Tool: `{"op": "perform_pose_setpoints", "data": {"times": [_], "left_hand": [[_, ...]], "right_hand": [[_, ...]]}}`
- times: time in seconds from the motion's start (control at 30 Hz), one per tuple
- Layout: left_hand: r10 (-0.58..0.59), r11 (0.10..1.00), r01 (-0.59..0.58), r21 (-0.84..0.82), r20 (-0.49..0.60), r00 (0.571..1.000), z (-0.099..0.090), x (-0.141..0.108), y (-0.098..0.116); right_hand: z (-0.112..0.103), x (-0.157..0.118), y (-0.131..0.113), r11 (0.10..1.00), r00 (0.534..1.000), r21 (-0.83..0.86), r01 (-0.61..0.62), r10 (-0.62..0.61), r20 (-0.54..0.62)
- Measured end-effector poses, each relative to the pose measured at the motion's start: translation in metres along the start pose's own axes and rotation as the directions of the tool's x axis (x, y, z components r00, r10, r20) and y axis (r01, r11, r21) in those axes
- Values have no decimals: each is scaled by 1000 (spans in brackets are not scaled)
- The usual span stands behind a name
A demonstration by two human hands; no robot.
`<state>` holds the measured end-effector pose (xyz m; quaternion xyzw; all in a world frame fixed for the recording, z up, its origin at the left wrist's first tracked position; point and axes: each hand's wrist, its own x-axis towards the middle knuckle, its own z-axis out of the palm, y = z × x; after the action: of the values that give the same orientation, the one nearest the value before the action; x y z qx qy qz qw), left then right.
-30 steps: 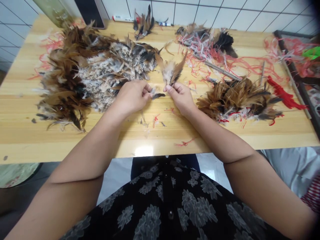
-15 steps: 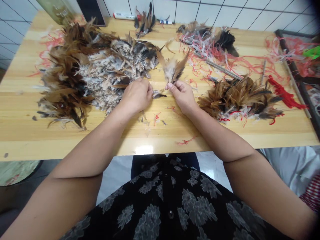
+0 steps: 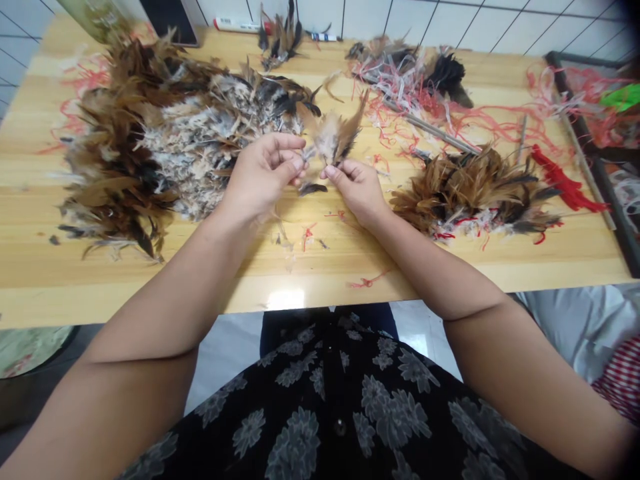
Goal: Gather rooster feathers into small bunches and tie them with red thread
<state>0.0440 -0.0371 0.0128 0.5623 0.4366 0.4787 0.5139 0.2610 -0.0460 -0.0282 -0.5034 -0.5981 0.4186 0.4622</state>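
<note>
Clamped by its quill ends in the right hand (image 3: 361, 193), the small feather bunch (image 3: 329, 139) could splay or slip should that narrow pinch loosen; whether the left hand (image 3: 261, 170) grips the grey wisp (image 3: 309, 153) at its fingertips, I cannot tell. The bunch fans just beyond the right fingertips, the large feather pile (image 3: 187, 150) farther left.

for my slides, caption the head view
Right hand pinching a feather bunch, left hand close by, above a wooden table

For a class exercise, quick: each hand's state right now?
Left hand: closed, seemingly on a small grey feather.
Right hand: closed, pinching a feather bunch.
</note>
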Motion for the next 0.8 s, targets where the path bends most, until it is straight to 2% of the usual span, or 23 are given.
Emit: {"op": "perform_pose_setpoints", "data": {"times": [0.1,0.23,0.33,0.6,0.8], "left_hand": [[-51,995,53,-80,18,999,6,-2,0],[-107,993,108,-44,15,994,7,-5,5],[-84,996,84,-16,-11,996,6,-6,6],[-103,991,103,-85,-1,995,15,-6,3],[-11,1000,11,2,14,1000,11,-5,-2]], "right_hand": [[2,0,0,1000,1000,12,-8,8,-7],[3,0,0,1000,1000,20,1,-1,-9],[3,1,0,1000,1000,11,13,-13,-3],[4,3,-4,1000,1000,16,-24,23,21],[3,4,-5,1000,997,1,16,-16,78]]}}
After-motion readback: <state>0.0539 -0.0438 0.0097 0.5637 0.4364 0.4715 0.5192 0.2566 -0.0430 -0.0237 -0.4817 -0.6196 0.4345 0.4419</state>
